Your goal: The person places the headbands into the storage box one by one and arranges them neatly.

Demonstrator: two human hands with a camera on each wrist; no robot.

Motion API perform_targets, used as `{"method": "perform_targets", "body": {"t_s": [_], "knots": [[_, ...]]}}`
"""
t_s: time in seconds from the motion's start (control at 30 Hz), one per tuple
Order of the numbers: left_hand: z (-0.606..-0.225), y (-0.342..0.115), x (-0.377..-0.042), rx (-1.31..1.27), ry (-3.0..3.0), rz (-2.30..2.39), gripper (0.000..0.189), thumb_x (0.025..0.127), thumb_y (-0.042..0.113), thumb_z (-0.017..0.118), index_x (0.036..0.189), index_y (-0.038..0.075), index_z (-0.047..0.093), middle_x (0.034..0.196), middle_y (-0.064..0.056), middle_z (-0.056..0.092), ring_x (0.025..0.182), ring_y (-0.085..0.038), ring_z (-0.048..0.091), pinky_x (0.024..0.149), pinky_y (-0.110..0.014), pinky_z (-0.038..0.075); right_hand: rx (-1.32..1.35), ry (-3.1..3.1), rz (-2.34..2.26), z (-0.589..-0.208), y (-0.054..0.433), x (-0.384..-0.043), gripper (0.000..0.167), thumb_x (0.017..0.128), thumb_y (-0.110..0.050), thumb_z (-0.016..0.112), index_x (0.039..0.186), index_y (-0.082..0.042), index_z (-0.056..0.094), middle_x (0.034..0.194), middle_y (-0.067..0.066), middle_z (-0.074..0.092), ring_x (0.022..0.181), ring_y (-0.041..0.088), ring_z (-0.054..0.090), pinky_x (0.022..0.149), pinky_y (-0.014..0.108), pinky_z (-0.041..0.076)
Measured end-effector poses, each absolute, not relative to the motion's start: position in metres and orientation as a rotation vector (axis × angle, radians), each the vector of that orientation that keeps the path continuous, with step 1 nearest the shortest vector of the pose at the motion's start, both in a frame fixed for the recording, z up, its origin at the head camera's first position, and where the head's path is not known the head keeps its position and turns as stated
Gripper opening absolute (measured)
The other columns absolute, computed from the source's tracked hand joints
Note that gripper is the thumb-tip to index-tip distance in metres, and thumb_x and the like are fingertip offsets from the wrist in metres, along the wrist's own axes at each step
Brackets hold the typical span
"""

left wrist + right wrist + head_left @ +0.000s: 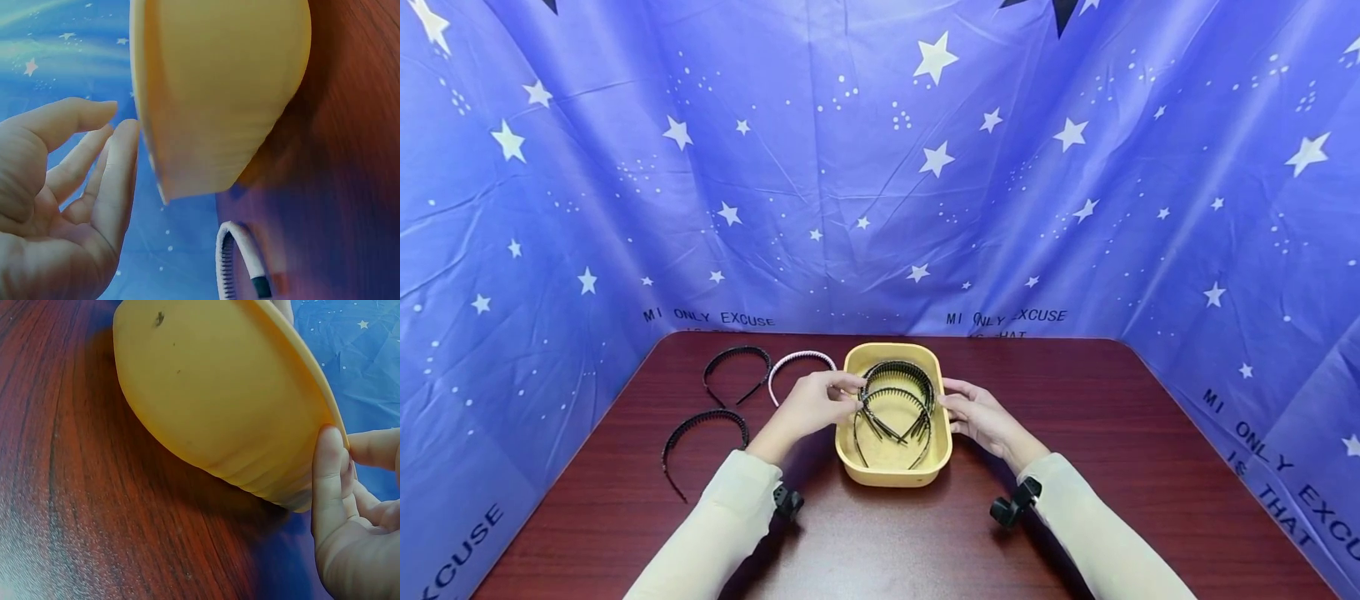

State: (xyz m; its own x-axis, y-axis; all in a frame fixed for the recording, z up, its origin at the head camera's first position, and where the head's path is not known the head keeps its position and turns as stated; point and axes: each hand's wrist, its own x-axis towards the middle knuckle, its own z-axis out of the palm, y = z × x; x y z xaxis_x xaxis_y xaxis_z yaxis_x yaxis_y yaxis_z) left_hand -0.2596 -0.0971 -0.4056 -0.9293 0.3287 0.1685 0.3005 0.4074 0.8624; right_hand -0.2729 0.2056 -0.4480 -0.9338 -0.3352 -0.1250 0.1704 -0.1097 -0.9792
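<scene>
Inside a yellow plastic basin (893,478) lie several dark toothed headbands (897,367), overlapping one another. My left hand (812,408) reaches over the basin's left rim, its fingertips beside the headbands' left side. In the left wrist view a gap shows between the thumb and forefinger of this left hand (81,187), with nothing visible in it. On the other side my right hand (988,419) pinches the basin's right rim. The right wrist view shows one finger of the right hand (359,519) along the outer wall and another digit over the rim.
Left of the basin, two black headbands (705,414) (737,350) and a pale pink-and-white headband (801,354) lie on the dark red wooden table (1075,517). A blue star-printed cloth (850,167) hangs behind and at both sides.
</scene>
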Motion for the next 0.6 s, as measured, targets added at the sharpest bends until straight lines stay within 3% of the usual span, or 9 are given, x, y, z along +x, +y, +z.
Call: {"method": "perform_targets", "body": {"t_s": [0.2,0.6], "knots": [[-0.398,-0.110,-0.257,0.559,2.577,1.649,0.034,0.086,0.004,0.070,0.121,0.000,0.070,0.106,-0.019,0.069,0.088,-0.021,0.068,0.064,-0.031,0.060,-0.179,1.836,-2.105,-0.447,0.206,-0.272,0.063,0.100,-0.006,0.056,0.152,0.009,0.023,0.106,0.010,0.067,0.079,0.012,0.064,0.068,0.026,0.054],[-0.391,-0.146,-0.255,0.499,2.601,1.655,0.032,0.087,0.005,0.072,0.118,0.003,0.071,0.107,-0.018,0.070,0.085,-0.026,0.071,0.068,-0.035,0.060,-0.193,1.827,-2.110,-0.448,0.207,-0.273,0.062,0.101,-0.005,0.055,0.152,0.009,0.023,0.105,0.009,0.067,0.078,0.011,0.064,0.068,0.026,0.054]]}}
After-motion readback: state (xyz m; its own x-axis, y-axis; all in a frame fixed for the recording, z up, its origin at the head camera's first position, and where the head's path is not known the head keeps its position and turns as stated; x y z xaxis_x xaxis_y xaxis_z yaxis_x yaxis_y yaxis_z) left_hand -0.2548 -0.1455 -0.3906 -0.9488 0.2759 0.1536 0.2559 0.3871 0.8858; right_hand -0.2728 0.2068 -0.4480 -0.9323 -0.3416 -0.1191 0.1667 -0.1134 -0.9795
